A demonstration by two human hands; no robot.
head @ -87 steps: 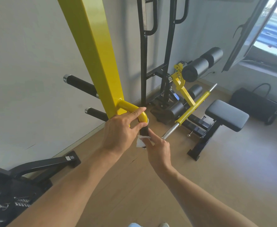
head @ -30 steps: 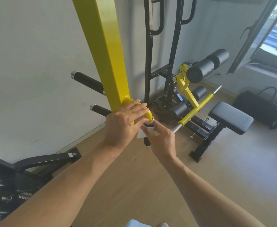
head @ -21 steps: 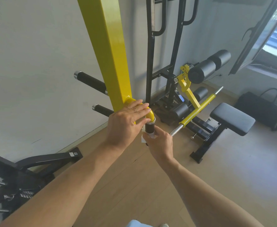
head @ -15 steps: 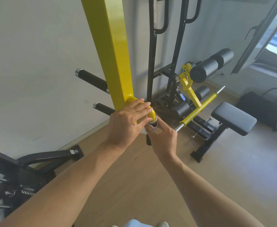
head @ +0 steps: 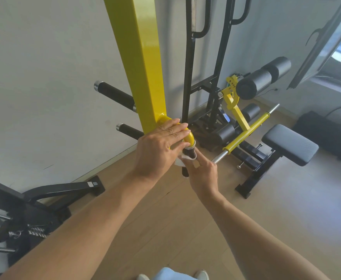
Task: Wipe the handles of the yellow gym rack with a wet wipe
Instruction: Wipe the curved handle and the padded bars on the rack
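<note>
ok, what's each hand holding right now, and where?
Right hand pinches the wet wipe around the black grip, upper part. Left hand rests on the yellow bend.

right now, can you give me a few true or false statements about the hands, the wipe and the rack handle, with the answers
1. The left hand rests on the yellow curved handle. True.
2. The right hand holds a white wet wipe around the black grip. True.
3. The wipe lies on the floor. False: it is wrapped round the black grip just below the yellow bend.
4. The padded bench stands to the left of the yellow post. False: it stands to the right of it.
5. The right hand grasps the silver bar end. False: it is at the grip, with the bar end beyond it.
</note>
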